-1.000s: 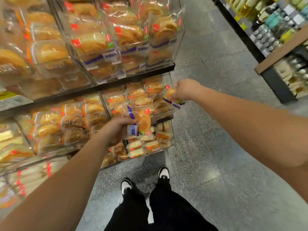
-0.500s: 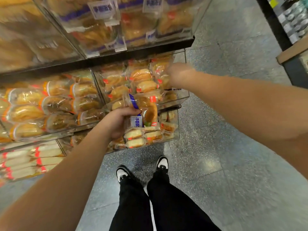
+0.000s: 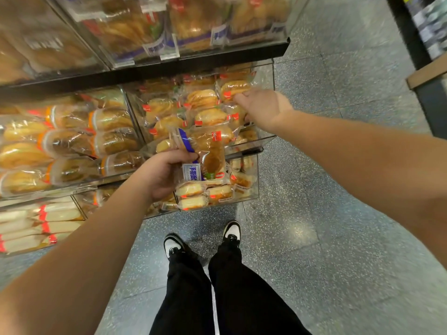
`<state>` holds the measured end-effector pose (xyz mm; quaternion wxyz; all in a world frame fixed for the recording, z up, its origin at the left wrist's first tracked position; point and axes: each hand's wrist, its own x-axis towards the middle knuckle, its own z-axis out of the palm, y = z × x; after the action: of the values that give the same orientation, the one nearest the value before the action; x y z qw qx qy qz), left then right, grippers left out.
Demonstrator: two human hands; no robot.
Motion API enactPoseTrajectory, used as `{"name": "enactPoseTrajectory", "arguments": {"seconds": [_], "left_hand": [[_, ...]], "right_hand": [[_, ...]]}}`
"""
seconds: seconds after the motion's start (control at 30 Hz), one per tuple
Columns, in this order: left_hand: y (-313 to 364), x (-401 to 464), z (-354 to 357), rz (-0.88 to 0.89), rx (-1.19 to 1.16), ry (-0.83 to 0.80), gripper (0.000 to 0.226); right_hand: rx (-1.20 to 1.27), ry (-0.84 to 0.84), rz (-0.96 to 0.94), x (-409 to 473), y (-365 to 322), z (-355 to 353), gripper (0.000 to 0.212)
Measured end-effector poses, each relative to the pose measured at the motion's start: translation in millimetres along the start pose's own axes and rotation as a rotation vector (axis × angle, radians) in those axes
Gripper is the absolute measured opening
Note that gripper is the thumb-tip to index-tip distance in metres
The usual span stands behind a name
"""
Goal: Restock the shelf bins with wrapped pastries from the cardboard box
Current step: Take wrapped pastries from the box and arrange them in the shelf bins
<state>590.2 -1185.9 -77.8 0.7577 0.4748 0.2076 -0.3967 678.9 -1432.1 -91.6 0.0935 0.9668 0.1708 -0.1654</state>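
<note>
My left hand (image 3: 167, 175) grips a wrapped pastry with a blue band (image 3: 205, 155), holding it upright in front of the clear middle-shelf bin (image 3: 266, 76). My right hand (image 3: 263, 108) reaches into that bin from the right. Its fingertips pinch the edge of a wrapped pastry (image 3: 233, 88) at the bin's far right corner, on top of several other wrapped pastries (image 3: 203, 100). The cardboard box is out of view.
A neighbouring bin (image 3: 72, 141) to the left holds darker wrapped buns. A lower bin (image 3: 251, 189) holds small wrapped cakes. The upper shelf (image 3: 169, 64) juts out above the bins. My feet (image 3: 200, 240) stand on speckled floor, and another shelving unit (image 3: 425, 76) stands to the right.
My right hand carried its pastry from outside the bin's right wall into the bin and now sets it on the pile. My left hand kept hold of the blue-banded pastry. The view tilted down.
</note>
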Motion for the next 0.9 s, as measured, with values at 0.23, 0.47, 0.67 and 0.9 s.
{"name": "enactPoseTrajectory", "arguments": {"seconds": [0.23, 0.47, 0.67, 0.9], "left_hand": [[-4, -7, 12, 0.012, -0.064, 0.033, 0.016], [-8, -5, 44, 0.055, -0.136, 0.055, 0.019], [-20, 12, 78, 0.108, -0.204, 0.019, 0.043], [-21, 18, 94, 0.159, 0.113, 0.116, 0.013]], "right_hand": [[-0.079, 0.138, -0.064, -4, 5, 11, 0.058], [0.595, 0.386, 0.123, -51, 14, -22, 0.026], [1.507, -0.303, 0.153, -105, 0, -19, 0.063], [1.204, -0.255, 0.231, -116, 28, -24, 0.074]]}}
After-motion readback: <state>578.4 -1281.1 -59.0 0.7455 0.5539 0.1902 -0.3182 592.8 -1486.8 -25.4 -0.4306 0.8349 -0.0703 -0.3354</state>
